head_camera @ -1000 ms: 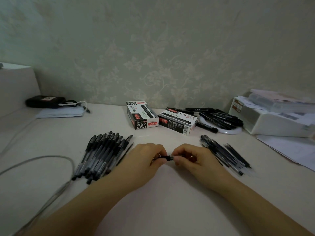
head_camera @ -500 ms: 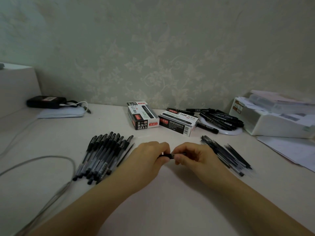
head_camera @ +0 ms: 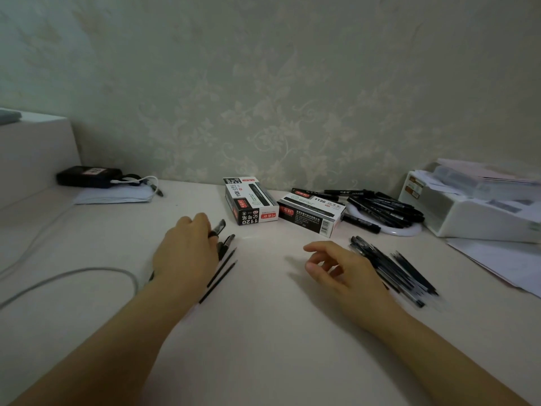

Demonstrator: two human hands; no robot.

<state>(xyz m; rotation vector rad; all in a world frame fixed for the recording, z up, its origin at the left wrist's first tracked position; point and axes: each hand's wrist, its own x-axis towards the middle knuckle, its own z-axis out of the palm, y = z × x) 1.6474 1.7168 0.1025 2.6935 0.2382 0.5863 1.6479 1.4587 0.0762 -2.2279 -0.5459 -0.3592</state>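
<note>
The left hand (head_camera: 187,253) lies knuckles-up on the bench (head_camera: 263,332), its fingers curled round a black pen (head_camera: 219,227) whose capped end sticks out past the fingertips toward the wall. Under and just beside that hand lie more capped pens (head_camera: 227,242), mostly hidden, and two thin refills (head_camera: 222,271) lie along its right edge. The right hand (head_camera: 342,265) is well apart from the held pen, its fingers loosely curled and holding nothing, with a heap of loose pens (head_camera: 392,271) just behind it. Two pen boxes (head_camera: 248,200) lie beyond both hands, near the wall.
</note>
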